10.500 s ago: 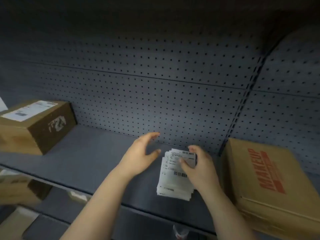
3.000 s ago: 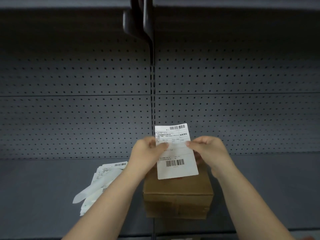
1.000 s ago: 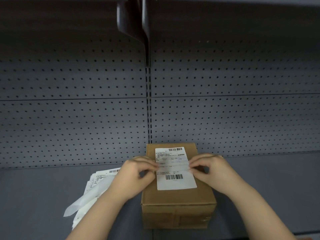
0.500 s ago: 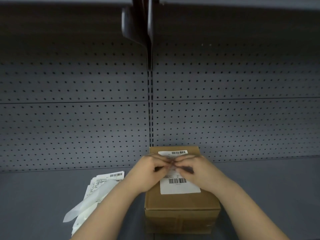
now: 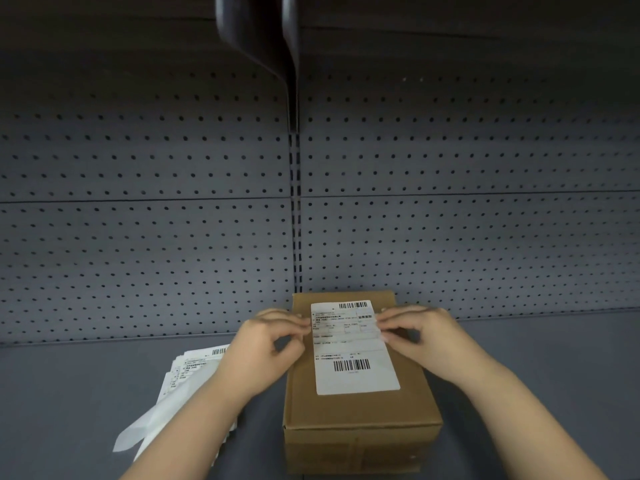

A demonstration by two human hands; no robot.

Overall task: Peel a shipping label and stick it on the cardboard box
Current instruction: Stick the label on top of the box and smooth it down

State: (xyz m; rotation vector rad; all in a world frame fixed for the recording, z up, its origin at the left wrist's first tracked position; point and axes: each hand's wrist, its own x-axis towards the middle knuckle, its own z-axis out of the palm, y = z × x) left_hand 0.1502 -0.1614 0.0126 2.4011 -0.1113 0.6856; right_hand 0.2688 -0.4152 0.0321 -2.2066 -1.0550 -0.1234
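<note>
Head view: white rectangular shipping label (image 5: 353, 344) flat atop brown cardboard box (image 5: 360, 420); left hand (image 5: 266, 351) fingers (image 5: 298, 318), right hand (image 5: 422, 334) fingers (image 5: 388, 323) curled, pressing label edges, gripping nothing.

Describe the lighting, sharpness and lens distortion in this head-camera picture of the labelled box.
Head view: dim, even light, darkest at the top under the upper shelf; the white label is the brightest thing, its barcodes clear but small print unreadable; wide-angle bending curves the pegboard seams; no glare.

Label stack (image 5: 194, 368) half hidden under left forearm at eight o'clock; print on shipping label (image 5: 353, 344) too small to read.
</note>
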